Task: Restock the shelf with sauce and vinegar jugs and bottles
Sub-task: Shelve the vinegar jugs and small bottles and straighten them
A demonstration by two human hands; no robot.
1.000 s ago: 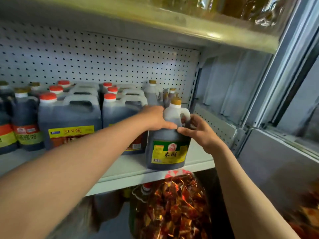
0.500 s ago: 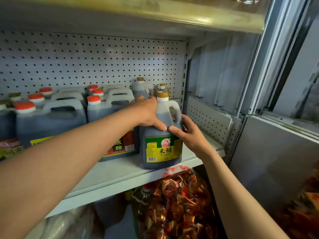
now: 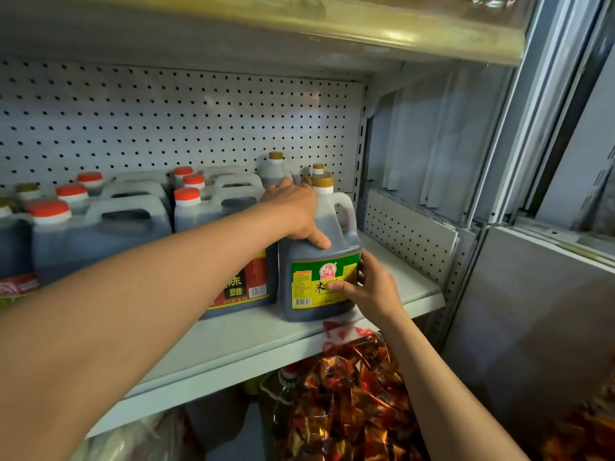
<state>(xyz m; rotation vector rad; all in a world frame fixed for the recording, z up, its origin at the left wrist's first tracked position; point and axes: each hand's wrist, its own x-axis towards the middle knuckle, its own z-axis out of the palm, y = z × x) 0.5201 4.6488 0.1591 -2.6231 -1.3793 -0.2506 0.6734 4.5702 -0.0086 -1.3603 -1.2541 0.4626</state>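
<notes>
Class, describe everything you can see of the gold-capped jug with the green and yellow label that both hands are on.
The translucent plastic jug with the gold cap stands upright near the front of the pale metal shelf, beside a red-labelled jug of dark liquid. It holds dark brown liquid nearly to the shoulder and has a moulded loop handle on the right. The green and yellow label bears a red emblem and a barcode. The left hand grips its shoulder; the right hand holds its lower right side, thumb on the label.

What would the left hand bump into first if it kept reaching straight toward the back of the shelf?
Probably the gold-capped bottle standing right behind the fingertips of the left hand, which rests on the rice vinegar jug. Beyond it is the pegboard back wall. Depth is hard to judge.
</notes>
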